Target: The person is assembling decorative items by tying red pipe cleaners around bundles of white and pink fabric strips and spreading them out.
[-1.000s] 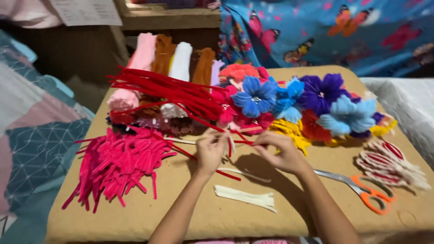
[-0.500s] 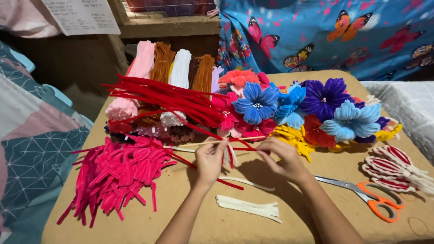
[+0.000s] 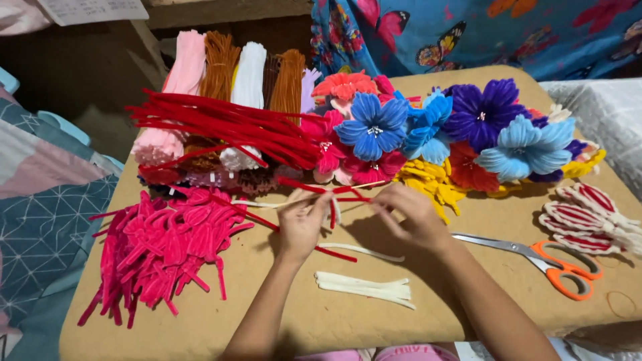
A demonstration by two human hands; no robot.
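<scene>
At board centre: left hand (image 3: 302, 224) and right hand (image 3: 413, 217), fingers pinched on a red pipe cleaner (image 3: 332, 192), mid-bend. Done: pink petal loops (image 3: 164, 244) piled left, finished flowers (image 3: 428, 130) behind. Left: white strips (image 3: 364, 289), red stems (image 3: 221, 124).

A brown board (image 3: 200, 327) fronts blue butterfly cloth (image 3: 535, 33) and wooden furniture (image 3: 227, 13).

Bare worktop (image 3: 281, 314) lies open along the lower frame; pink stems (image 3: 160, 247) block the left, flowers (image 3: 428, 127) the top, scissors (image 3: 542, 257) the right.
</scene>
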